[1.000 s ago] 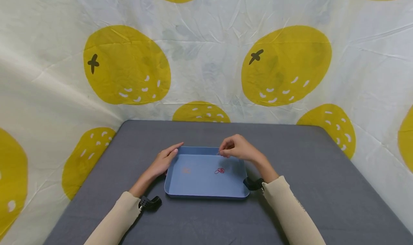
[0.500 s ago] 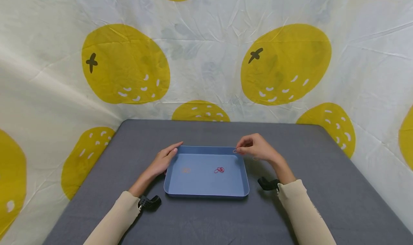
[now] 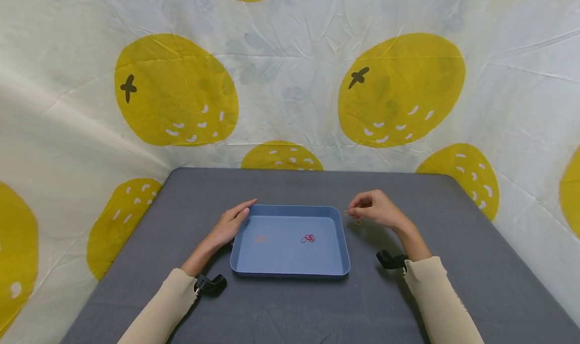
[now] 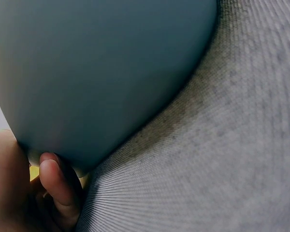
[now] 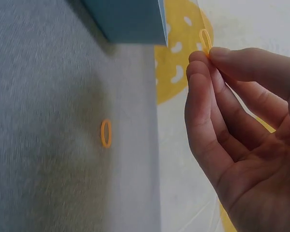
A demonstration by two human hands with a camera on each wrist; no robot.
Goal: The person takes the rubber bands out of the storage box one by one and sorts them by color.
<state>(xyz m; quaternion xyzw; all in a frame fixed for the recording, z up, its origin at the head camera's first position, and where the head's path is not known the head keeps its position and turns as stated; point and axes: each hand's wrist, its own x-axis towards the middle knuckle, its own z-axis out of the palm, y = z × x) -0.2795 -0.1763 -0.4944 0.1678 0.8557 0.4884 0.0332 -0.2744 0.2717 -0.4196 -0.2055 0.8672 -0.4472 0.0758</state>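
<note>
A blue rectangular tray (image 3: 290, 261) sits on the grey cloth. My left hand (image 3: 228, 228) holds its left side near the far corner; in the left wrist view curled fingers (image 4: 58, 183) meet the tray's edge. Past the tray's right side, my right hand (image 3: 376, 209) pinches a small yellow-orange rubber band (image 5: 206, 39) between thumb and fingertips. Another orange rubber band (image 5: 106, 133) lies on the cloth below that hand, just right of the tray. Inside the tray are a red cluster of rubber bands (image 3: 308, 238) at right and a pale orange cluster (image 3: 261, 238) at left.
The grey cloth-covered table (image 3: 290, 314) spreads around the tray. Behind it hangs a white curtain (image 3: 290, 82) printed with yellow fruit. Each wrist wears a black strap mount, the left one (image 3: 211, 285) resting low near the cloth.
My right hand has moved right, from over the tray's far right part to beyond its right rim, still pinching the band. The orange band on the cloth has come into sight. My left hand stays put.
</note>
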